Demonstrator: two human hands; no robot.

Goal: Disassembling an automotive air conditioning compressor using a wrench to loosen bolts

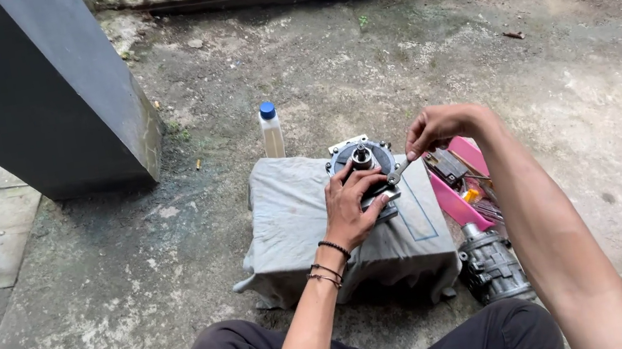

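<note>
Concrete yard, cloth-covered block [292, 211] at frame centre: left hand [352, 205] pressed flat on round metal housing [360, 159], right hand [438, 126] clamped on wrench [399, 170].

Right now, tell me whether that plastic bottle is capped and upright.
Capped and upright: the plastic bottle stands on the concrete ground behind the cloth-covered block, blue cap on top.

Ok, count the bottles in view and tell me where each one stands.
1: a bottle with a blue cap stands upright on the concrete ground, just behind the cloth-covered box. Others may be hidden in the pink tray.
</note>
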